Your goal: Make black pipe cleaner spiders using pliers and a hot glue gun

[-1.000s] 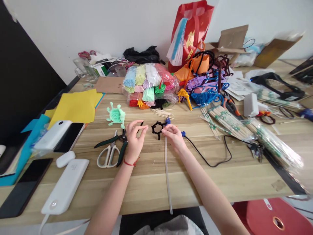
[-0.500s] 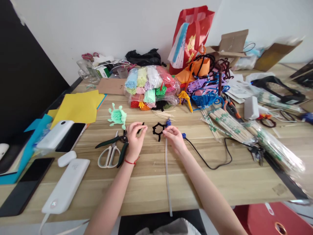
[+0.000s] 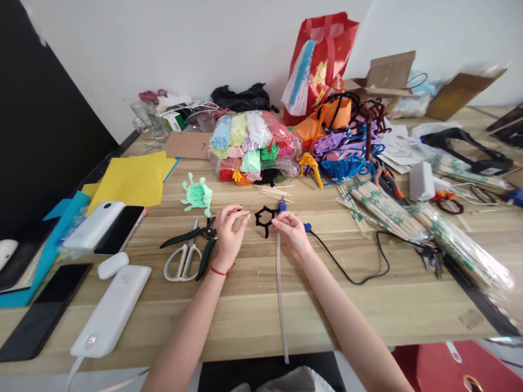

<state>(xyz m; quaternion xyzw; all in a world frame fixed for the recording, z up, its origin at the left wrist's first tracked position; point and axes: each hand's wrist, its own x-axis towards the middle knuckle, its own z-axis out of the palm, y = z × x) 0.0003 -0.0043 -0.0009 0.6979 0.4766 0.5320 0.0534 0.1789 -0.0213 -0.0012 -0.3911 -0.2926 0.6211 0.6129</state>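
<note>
Two hands sit mid-desk (image 3: 368, 305): left hand (image 3: 229, 231) fingers pinch a small black bit (image 3: 238, 207), right hand (image 3: 291, 228) fingers grip the blue glue gun (image 3: 281, 205), and the black pipe-cleaner ring (image 3: 263, 217) between them looks shaped, the bit not joined yet.

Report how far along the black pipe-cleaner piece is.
Done: a black pipe-cleaner ring with stubby spokes lies shaped on the table. In hand: the right hand holds the blue-tipped glue gun at its edge; the left hand, fingertips nearly together, sits beside it. Left: probably gluing; no glue shows yet.
</note>
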